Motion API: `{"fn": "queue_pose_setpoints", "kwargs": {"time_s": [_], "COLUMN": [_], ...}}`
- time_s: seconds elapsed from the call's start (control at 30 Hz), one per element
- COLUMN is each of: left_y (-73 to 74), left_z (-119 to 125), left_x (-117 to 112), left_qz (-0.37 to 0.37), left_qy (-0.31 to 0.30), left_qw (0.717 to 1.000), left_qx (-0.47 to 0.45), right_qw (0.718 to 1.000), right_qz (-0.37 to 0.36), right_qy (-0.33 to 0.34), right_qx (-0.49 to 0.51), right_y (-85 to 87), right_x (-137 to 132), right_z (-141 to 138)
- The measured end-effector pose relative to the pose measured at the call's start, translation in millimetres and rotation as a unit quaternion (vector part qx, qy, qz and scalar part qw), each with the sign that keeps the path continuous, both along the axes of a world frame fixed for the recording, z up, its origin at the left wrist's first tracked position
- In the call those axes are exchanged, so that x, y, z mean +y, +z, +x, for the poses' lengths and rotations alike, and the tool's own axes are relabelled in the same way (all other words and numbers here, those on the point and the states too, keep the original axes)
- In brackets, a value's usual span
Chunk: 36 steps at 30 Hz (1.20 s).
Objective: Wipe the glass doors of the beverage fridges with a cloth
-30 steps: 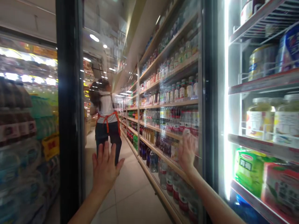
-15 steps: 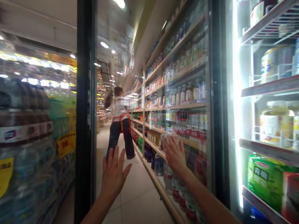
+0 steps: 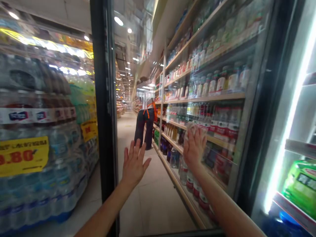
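Observation:
I face an open glass fridge door (image 3: 222, 29) with a black frame (image 3: 103, 98). My left hand (image 3: 134, 163) lies flat on the pane, fingers spread and holding nothing. Further right on the same pane, my right hand (image 3: 195, 146) presses a pale crumpled cloth (image 3: 192, 127) against the glass, and the cloth shows above my fingertips. Both forearms reach up from the lower edge of the view.
Through the glass, a person in an orange apron (image 3: 146, 120) bends toward drink shelves (image 3: 204, 98) along the aisle's right side. Stacked water bottles with a yellow price sign (image 3: 23, 159) stand on the left. The lit fridge interior with green packs (image 3: 300, 184) is at right.
My right hand with the cloth has shifted across the glass while my left hand stays flat on it. The view has turned. The aproned person has walked farther down the aisle and bent over.

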<state>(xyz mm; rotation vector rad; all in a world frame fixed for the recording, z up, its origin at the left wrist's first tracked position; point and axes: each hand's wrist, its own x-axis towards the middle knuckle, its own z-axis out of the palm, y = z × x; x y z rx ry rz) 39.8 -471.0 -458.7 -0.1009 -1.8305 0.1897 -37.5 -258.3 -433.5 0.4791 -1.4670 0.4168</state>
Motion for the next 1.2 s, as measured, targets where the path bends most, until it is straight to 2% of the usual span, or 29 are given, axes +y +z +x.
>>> {"fn": "queue_pose_setpoints", "kwargs": {"time_s": [0.03, 0.13, 0.17, 0.2, 0.23, 0.27, 0.33, 0.37, 0.4, 0.5, 0.53, 0.57, 0.6, 0.67, 0.7, 0.73, 0.77, 0.83, 0.87, 0.9, 0.93, 1.0, 1.03, 1.07, 1.1, 1.17, 1.2], "left_y": [-1.7, -3.3, -3.1, -3.0, -3.3, -4.2, -7.9, -10.7, -13.8, -23.3, -25.7, -27.5, -28.7, -29.7, -29.7, -29.5, -29.2, -28.7, -28.5, -28.5, -28.5, -28.7, -28.7, -28.8, -28.7, -28.6, -28.5], "left_z": [0.3, 1.7, 2.4, 3.2, 3.8, 4.3, 4.5, 4.1, 3.6, 1.4, 0.7, 0.0, -0.8, -2.0, -2.4, -2.7, -2.7, -2.1, -1.7, -1.2, -0.9, -0.9, -1.2, -1.6, -1.9, -2.3, -2.2], "left_x": [-0.7, -3.3, -4.1, -4.7, -4.6, -3.7, 0.8, 4.0, 7.4, 14.7, 15.5, 15.8, 15.7, 15.9, 16.4, 17.1, 17.9, 19.4, 19.9, 20.4, 20.9, 22.1, 22.9, 23.6, 24.1, 24.0, 23.4], "left_qz": [0.002, 0.01, 0.008, 0.005, 0.002, 0.001, 0.007, 0.014, 0.024, 0.042, 0.042, 0.038, 0.036, 0.037, 0.042, 0.047, 0.052, 0.053, 0.05, 0.044, 0.04, 0.041, 0.044, 0.048, 0.05, 0.05, 0.048], "left_qy": [0.006, 0.013, 0.009, 0.002, -0.006, -0.013, -0.019, -0.019, -0.018, -0.017, -0.016, -0.014, -0.01, -0.004, -0.002, -0.001, -0.002, -0.006, -0.009, -0.013, -0.017, -0.019, -0.019, -0.018, -0.017, -0.016, -0.017], "left_qw": [1.0, 1.0, 1.0, 1.0, 0.999, 0.999, 1.0, 1.0, 1.0, 0.999, 0.999, 0.999, 0.999, 0.999, 0.999, 0.999, 0.999, 0.998, 0.999, 0.999, 0.999, 0.999, 0.999, 0.998, 0.998, 0.998, 0.998], "left_qx": [-0.005, -0.023, -0.028, -0.031, -0.031, -0.029, -0.016, -0.009, -0.002, 0.001, -0.002, -0.003, -0.004, -0.002, 0.001, 0.006, 0.01, 0.016, 0.016, 0.016, 0.015, 0.019, 0.023, 0.028, 0.031, 0.035, 0.034], "right_qw": [1.0, 0.973, 0.964, 0.967, 0.98, 0.993, 0.997, 0.994, 0.996, 0.992, 0.991, 0.994, 0.997, 0.985, 0.977, 0.978, 0.984, 0.994, 0.994, 0.993, 0.99, 0.963, 0.949, 0.948, 0.961, 0.993, 0.996], "right_qz": [0.021, 0.223, 0.257, 0.249, 0.198, 0.115, -0.042, -0.066, -0.046, 0.118, 0.128, 0.093, 0.023, -0.13, -0.172, -0.173, -0.132, -0.004, 0.027, 0.01, -0.053, -0.225, -0.275, -0.28, -0.239, -0.065, 0.023], "right_qy": [0.007, 0.05, 0.054, 0.045, 0.025, -0.004, -0.052, -0.061, -0.058, -0.028, -0.031, -0.044, -0.061, -0.091, -0.096, -0.092, -0.083, -0.059, -0.055, -0.058, -0.069, -0.09, -0.093, -0.09, -0.08, -0.051, -0.037], "right_qx": [0.004, 0.03, 0.029, 0.018, 0.0, -0.021, -0.05, -0.055, -0.055, -0.035, -0.032, -0.036, -0.045, -0.069, -0.076, -0.079, -0.082, -0.088, -0.095, -0.103, -0.111, -0.122, -0.123, -0.118, -0.112, -0.09, -0.078], "right_y": [-1.0, -11.2, -15.3, -19.0, -22.2, -25.0, -30.9, -34.3, -38.1, -47.1, -48.2, -48.3, -47.8, -47.2, -48.1, -49.9, -52.4, -57.3, -58.7, -58.8, -57.7, -54.1, -52.8, -52.7, -53.6, -57.7, -59.6], "right_x": [-5.4, -10.6, -6.4, 0.7, 9.3, 18.1, 30.5, 32.8, 32.9, 33.7, 38.0, 44.7, 53.0, 69.4, 75.5, 79.9, 83.5, 92.1, 98.8, 107.1, 115.7, 127.5, 127.6, 123.0, 114.3, 92.6, 84.1], "right_z": [0.8, 2.6, 1.5, -0.5, -3.2, -5.9, -8.4, -7.8, -6.5, -6.4, -9.2, -13.2, -17.7, -25.2, -27.2, -27.9, -28.0, -28.7, -30.4, -33.1, -36.3, -41.3, -41.5, -39.7, -36.2, -26.9, -23.4]}}
